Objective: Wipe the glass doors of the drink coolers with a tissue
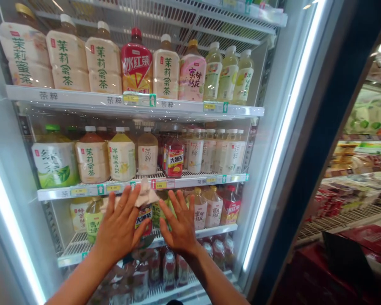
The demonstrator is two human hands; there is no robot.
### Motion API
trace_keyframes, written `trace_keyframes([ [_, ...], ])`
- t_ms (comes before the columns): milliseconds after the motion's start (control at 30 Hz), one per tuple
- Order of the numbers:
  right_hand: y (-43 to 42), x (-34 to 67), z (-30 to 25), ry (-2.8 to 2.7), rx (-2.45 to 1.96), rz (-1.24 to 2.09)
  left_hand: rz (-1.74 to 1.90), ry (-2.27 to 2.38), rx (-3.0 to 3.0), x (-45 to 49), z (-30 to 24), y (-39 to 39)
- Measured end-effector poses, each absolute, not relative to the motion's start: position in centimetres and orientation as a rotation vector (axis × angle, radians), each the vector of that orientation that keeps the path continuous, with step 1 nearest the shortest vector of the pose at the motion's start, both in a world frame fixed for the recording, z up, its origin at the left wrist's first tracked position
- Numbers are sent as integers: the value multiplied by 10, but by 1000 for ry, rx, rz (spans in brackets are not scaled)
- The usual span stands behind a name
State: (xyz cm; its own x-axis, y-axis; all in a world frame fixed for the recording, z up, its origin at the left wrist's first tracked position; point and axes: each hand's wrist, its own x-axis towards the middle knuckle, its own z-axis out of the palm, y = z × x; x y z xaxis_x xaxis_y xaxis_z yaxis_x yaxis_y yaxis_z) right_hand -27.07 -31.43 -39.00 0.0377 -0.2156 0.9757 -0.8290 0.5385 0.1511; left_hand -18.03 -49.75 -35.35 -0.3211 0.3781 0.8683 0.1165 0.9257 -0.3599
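Both my hands are raised in front of an open drinks fridge, at the level of its third wire shelf (pixel 73 250). My left hand (pixel 119 226) has its fingers stretched upward, and a crumpled white cloth (pixel 146 194) is caught between its index and middle fingers. My right hand (pixel 178 224) is open, fingers spread, holding nothing. Between the two palms stands a red-labelled tea bottle (pixel 145 218), with a green-labelled bottle (pixel 158 212) beside it. Neither palm visibly touches a bottle.
Shelves above hold large tea bottles (pixel 92 159) and a red iced-tea bottle (pixel 136 63), with price tags (pixel 161 184) on the rails. More bottles (pixel 169 264) fill the bottom shelf. The dark fridge door (pixel 333 118) stands open at right, with store shelving (pixel 352 212) beyond.
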Motion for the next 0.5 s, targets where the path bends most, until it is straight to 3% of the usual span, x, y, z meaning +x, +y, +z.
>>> trace_keyframes([
  [100, -320, -276, -395, -1424, 918, 599, 280, -1855, -312, -183, -349, -499],
  [333, -317, -282, -400, -1370, 921, 570, 208, -2015, -472, -164, -461, -502],
  [500, -315, -259, -390, -1287, 1076, 709, 257, -1979, -597, -173, -416, -497],
])
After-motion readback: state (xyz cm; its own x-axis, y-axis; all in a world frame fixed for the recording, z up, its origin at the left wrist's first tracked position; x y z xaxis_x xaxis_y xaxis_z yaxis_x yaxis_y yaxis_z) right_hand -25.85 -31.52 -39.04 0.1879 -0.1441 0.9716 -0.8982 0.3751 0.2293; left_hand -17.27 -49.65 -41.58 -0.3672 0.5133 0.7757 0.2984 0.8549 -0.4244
